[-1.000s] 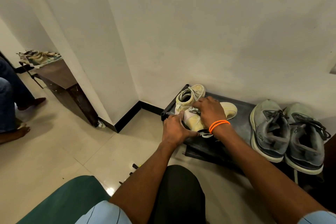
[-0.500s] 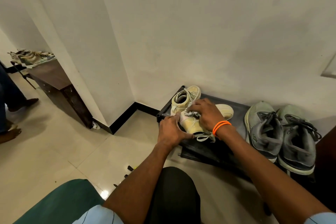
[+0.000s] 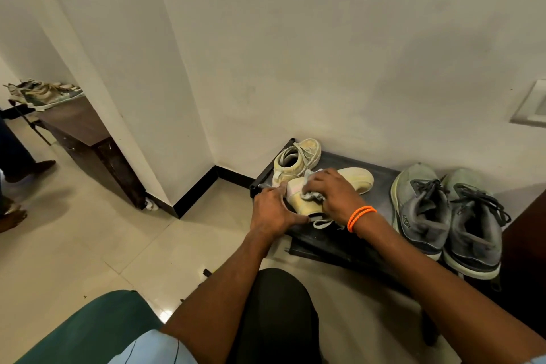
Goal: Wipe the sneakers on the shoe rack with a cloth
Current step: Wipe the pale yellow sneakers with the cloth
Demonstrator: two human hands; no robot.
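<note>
Head view: right hand covers most of cloth.

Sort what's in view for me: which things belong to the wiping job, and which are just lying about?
In the job:
- cloth, under the right hand
- cream sneaker, steadied by the left hand
- second cream sneaker
- grey sneakers
- shoe rack

Lying about:
- shoes on the far bench
- wall plate
- another person's feet
</note>
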